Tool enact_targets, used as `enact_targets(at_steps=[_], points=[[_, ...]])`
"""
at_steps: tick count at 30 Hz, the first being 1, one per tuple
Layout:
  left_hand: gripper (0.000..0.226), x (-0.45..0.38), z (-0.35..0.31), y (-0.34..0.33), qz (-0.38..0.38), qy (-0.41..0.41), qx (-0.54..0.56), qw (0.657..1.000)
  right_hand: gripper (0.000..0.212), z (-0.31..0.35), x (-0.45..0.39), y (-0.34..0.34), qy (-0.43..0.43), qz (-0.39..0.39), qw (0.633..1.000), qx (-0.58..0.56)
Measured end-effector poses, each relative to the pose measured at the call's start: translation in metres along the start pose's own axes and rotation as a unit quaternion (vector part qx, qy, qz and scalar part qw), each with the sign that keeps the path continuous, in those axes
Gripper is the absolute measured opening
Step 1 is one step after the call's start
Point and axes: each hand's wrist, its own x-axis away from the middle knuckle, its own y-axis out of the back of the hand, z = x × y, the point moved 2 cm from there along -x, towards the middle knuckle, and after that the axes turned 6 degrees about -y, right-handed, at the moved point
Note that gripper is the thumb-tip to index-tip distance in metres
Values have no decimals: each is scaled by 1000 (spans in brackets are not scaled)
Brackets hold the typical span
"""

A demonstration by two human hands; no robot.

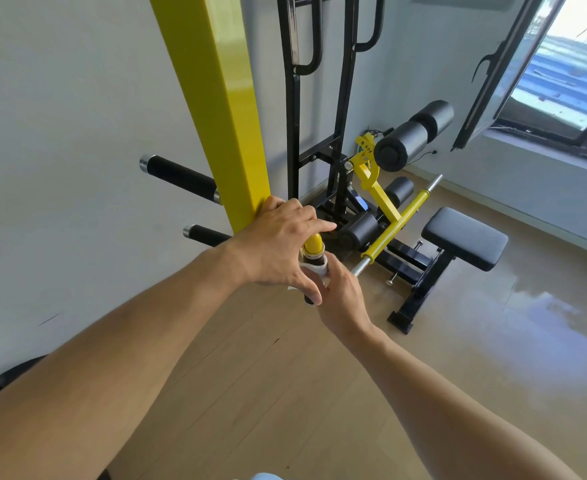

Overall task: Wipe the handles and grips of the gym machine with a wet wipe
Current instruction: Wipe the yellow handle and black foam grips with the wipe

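Observation:
A yellow upright post of the gym machine rises in front of me. From it a short yellow handle with a black grip sticks out toward me. My right hand wraps a white wet wipe around that black grip. My left hand rests on the post's lower part above the handle, fingers spread, thumb reaching down beside the wipe. Two more black grips, the upper grip and the lower grip, stick out to the left of the post.
Behind stands a black frame with foam rollers, a yellow lever bar and a padded black seat. A white wall is on the left, an open window at right, and wooden floor below.

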Motion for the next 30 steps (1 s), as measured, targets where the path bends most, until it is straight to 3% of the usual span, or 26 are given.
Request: enact_targets(at_steps=[2, 7, 10, 13, 17, 22, 24, 27, 30], points=[[111, 0, 0, 0, -3, -1, 1, 1000, 31, 4, -2, 3, 17, -23, 999, -15], [109, -1, 0, 0, -3, 1, 3, 1000, 28, -11, 2, -7, -31, 24, 999, 36], [108, -2, 0, 0, -4, 2, 3, 1000, 41, -4, 2, -3, -14, -28, 999, -42], [109, -1, 0, 0, -9, 1, 0, 1000, 35, 4, 0, 1, 11, -60, 994, -89], [110, -1, -1, 1, -4, -1, -3, 1000, 21, -10, 5, -7, -46, -26, 998, -19], [111, -1, -1, 2, 3, 0, -5, 1000, 26, 11, 1, 0, 29, -77, 993, -88], [111, -1, -2, 2, 5, 0, -3, 1000, 28, 5, 2, -2, 26, -60, 996, -57], [111, -1, -2, 3, 9, 4, 4, 1000, 27, -15, 6, -9, -54, 14, 998, 23], [111, -1, -1, 3, 7, 3, 1, 1000, 23, -12, 8, -7, -22, -6, 1000, 11]])
